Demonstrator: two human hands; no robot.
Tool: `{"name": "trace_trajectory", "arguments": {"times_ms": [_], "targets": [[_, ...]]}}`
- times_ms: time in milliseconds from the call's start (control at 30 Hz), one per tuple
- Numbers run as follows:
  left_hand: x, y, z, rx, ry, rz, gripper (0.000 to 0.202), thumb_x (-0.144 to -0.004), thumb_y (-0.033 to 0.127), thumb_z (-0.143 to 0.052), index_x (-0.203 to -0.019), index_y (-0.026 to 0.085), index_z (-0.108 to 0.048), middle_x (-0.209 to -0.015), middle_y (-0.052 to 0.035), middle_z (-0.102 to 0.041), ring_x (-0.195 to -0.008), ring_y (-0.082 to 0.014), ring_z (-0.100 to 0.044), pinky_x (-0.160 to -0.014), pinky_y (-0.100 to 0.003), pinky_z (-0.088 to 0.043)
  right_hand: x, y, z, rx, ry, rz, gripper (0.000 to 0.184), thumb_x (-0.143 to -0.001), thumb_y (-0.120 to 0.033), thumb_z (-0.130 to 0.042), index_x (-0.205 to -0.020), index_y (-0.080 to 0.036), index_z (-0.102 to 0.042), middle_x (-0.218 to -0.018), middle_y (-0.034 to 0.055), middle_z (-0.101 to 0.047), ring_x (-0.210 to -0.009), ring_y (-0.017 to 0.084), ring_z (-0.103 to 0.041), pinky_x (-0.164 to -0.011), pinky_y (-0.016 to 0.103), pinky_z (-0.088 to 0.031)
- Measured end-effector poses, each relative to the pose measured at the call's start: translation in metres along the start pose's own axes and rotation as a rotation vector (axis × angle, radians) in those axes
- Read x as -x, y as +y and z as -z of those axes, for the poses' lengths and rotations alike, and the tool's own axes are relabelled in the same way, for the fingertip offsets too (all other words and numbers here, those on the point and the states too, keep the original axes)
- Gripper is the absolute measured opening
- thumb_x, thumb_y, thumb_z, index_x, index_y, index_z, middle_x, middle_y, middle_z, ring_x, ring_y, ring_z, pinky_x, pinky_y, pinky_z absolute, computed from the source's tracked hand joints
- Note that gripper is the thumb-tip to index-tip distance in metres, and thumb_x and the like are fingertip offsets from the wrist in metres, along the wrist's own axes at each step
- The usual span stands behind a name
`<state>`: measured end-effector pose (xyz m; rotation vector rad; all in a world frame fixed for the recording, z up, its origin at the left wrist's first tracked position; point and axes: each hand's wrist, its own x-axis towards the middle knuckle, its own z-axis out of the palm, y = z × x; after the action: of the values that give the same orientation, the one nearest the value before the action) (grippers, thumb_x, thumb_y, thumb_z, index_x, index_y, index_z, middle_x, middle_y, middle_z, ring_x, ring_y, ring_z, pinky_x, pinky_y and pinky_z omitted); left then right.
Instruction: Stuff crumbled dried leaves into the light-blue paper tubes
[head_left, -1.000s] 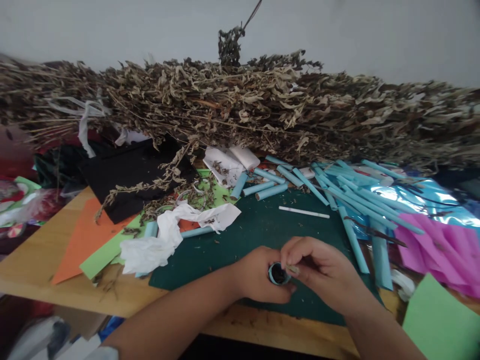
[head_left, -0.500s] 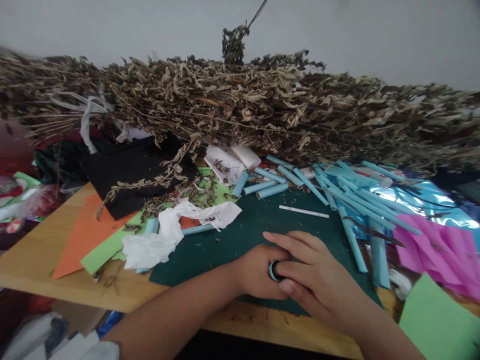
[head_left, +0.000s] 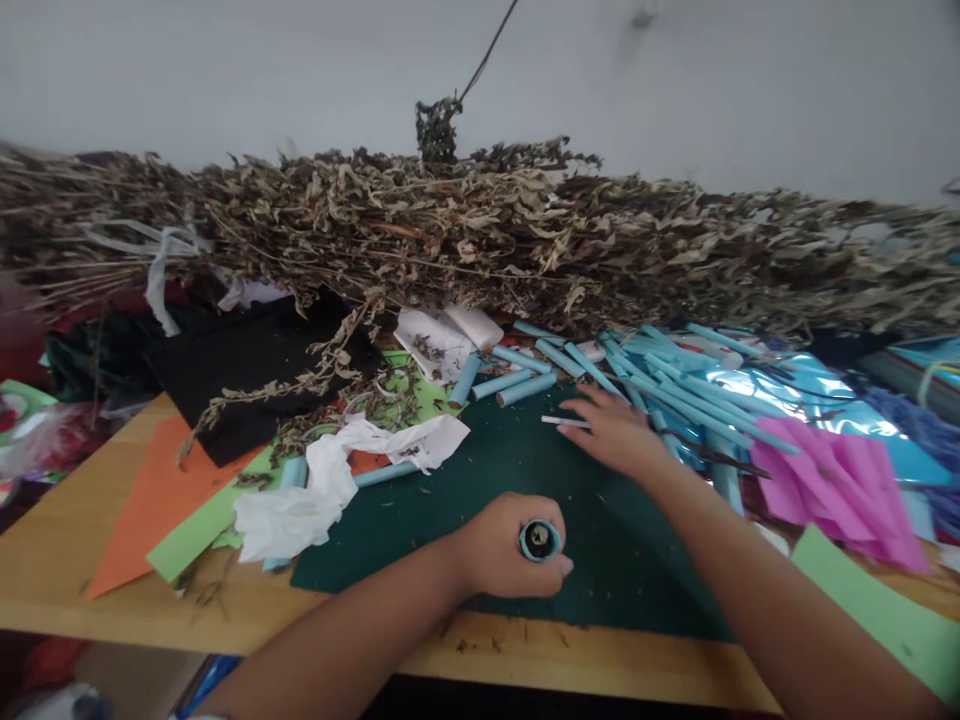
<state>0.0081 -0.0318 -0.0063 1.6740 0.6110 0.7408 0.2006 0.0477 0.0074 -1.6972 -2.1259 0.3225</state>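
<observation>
My left hand (head_left: 495, 550) is wrapped round an upright light-blue paper tube (head_left: 541, 558), whose open top faces me. Inside the tube a bit of greyish-green dried leaf shows against the dark interior. Over the far part of the green cutting mat (head_left: 480, 480), my right hand (head_left: 619, 435) reaches out with its fingers apart. A thin white stick (head_left: 556, 420) lies under and between those fingers; part of it is hidden, and I cannot tell how firmly they touch it.
Light-blue paper tubes (head_left: 697, 392) are heaped at the right, near pink paper (head_left: 832, 480). Crumpled white tissue (head_left: 292, 505) lies left of the mat. Dried leafy stalks (head_left: 465, 230) stretch across the back. Dark card (head_left: 255, 370) and orange paper (head_left: 157, 500) sit at the left.
My right hand has left the tube in my left hand and moved forward to the white stick. My left hand keeps its hold. The view has shifted slightly.
</observation>
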Motion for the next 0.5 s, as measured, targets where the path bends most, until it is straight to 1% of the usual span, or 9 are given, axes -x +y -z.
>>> {"name": "trace_trajectory", "arguments": {"times_ms": [100, 133, 200, 300, 367, 400, 433, 467, 500], "targets": [[0.000, -0.001, 0.000, -0.008, 0.011, 0.025, 0.013, -0.058, 0.017, -0.054, -0.053, 0.014, -0.043, -0.050, 0.0038, -0.042, -0.047, -0.0050, -0.036, -0.044, -0.018, -0.029, -0.010, 0.011, -0.024, -0.055, 0.028, -0.066, 0.008, -0.069, -0.025, -0.054, -0.074, -0.020, -0.056, -0.109, 0.0072, -0.051, -0.103, 0.029, -0.041, -0.084, 0.048, -0.030], [0.000, -0.001, 0.000, -0.009, 0.007, 0.025, 0.013, -0.058, 0.017, -0.055, -0.054, 0.014, -0.043, -0.050, 0.0037, -0.042, -0.047, -0.0051, -0.036, -0.044, -0.018, -0.029, -0.012, 0.011, -0.026, -0.091, 0.044, -0.078, 0.005, -0.070, -0.023, -0.051, -0.071, -0.019, -0.054, -0.102, 0.0078, -0.053, -0.099, 0.028, -0.044, -0.082, 0.045, -0.032], [0.000, -0.002, 0.000, -0.001, -0.002, 0.022, 0.013, -0.058, 0.017, -0.054, -0.054, 0.014, -0.043, -0.051, 0.0036, -0.043, -0.047, -0.0053, -0.037, -0.044, -0.018, -0.029, -0.014, 0.005, -0.022, -0.194, 0.084, -0.090, 0.003, -0.073, -0.021, -0.047, -0.071, -0.019, -0.048, -0.086, 0.0076, -0.056, -0.086, 0.023, -0.050, -0.076, 0.039, -0.037], [-0.001, -0.003, -0.001, 0.024, -0.002, 0.027, 0.012, -0.057, 0.017, -0.054, -0.053, 0.014, -0.043, -0.050, 0.0034, -0.042, -0.047, -0.0053, -0.037, -0.044, -0.018, -0.029, -0.012, -0.021, 0.002, -0.408, 0.173, -0.087, 0.004, -0.079, -0.026, -0.035, -0.078, -0.022, -0.036, -0.068, 0.0017, -0.049, -0.061, 0.015, -0.050, -0.061, 0.029, -0.041], [-0.001, -0.003, -0.002, 0.034, 0.013, 0.056, 0.012, -0.056, 0.017, -0.054, -0.053, 0.014, -0.043, -0.050, 0.0034, -0.042, -0.046, -0.0051, -0.036, -0.044, -0.018, -0.029, -0.003, -0.049, 0.024, -0.548, 0.240, -0.067, 0.008, -0.082, -0.030, -0.026, -0.079, -0.024, -0.030, -0.060, -0.0033, -0.037, -0.045, 0.011, -0.040, -0.046, 0.024, -0.038], [-0.001, -0.003, -0.002, 0.036, 0.022, 0.067, 0.012, -0.056, 0.017, -0.054, -0.052, 0.014, -0.043, -0.050, 0.0035, -0.042, -0.046, -0.0049, -0.036, -0.043, -0.018, -0.029, 0.004, -0.065, 0.035, -0.606, 0.249, -0.047, 0.014, -0.083, -0.033, -0.022, -0.075, -0.024, -0.029, -0.056, -0.0048, -0.031, -0.039, 0.010, -0.033, -0.041, 0.022, -0.034], [0.000, -0.003, -0.002, 0.036, 0.027, 0.069, 0.012, -0.055, 0.016, -0.055, -0.052, 0.014, -0.043, -0.050, 0.0036, -0.042, -0.046, -0.0046, -0.036, -0.043, -0.017, -0.029, 0.013, -0.080, 0.045, -0.704, 0.234, -0.014, 0.023, -0.084, -0.037, -0.017, -0.069, -0.024, -0.028, -0.051, -0.0057, -0.026, -0.035, 0.009, -0.026, -0.037, 0.021, -0.030], [0.000, -0.004, -0.002, 0.033, 0.030, 0.062, 0.013, -0.055, 0.015, -0.055, -0.052, 0.014, -0.042, -0.050, 0.0039, -0.042, -0.046, -0.0044, -0.036, -0.043, -0.017, -0.029, 0.022, -0.095, 0.053, -0.990, 0.141, 0.070, 0.034, -0.083, -0.046, -0.016, -0.062, -0.022, -0.028, -0.046, -0.0059, -0.022, -0.033, 0.009, -0.022, -0.034, 0.021, -0.026], [0.000, -0.004, -0.002, 0.026, 0.028, 0.050, 0.013, -0.054, 0.015, -0.055, -0.052, 0.014, -0.042, -0.050, 0.0042, -0.042, -0.046, -0.0043, -0.036, -0.043, -0.017, -0.029, 0.032, -0.108, 0.060, -1.190, -0.003, 0.175, 0.047, -0.080, -0.056, -0.013, -0.054, -0.021, -0.028, -0.041, -0.0051, -0.021, -0.033, 0.009, -0.022, -0.034, 0.022, -0.025]]}}
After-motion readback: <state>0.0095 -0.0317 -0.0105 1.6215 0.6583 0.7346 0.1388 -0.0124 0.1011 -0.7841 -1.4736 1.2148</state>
